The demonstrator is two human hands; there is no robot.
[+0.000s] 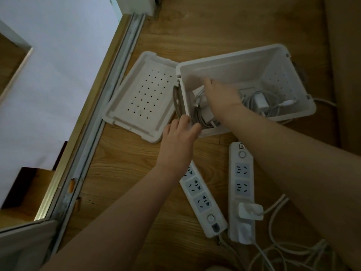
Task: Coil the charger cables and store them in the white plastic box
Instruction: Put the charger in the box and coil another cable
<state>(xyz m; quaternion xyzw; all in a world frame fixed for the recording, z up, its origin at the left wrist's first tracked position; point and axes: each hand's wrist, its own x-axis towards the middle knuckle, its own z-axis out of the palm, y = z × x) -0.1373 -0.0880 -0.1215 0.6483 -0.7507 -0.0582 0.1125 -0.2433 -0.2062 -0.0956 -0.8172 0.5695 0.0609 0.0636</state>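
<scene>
White plastic box (304,112) is sitting on the floor. The left hand (178,137) is gripping its corner. The right hand (220,94) is reaching over a coiled charger cable (199,116) inside, its grasp hidden. The storing step seems nearly done, with withdrawing probably coming next.

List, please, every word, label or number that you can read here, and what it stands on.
No text is legible.
The label on the right power strip: a triangular sign, too blurred to read.
On the white plastic box and its lid: no print visible.
</scene>
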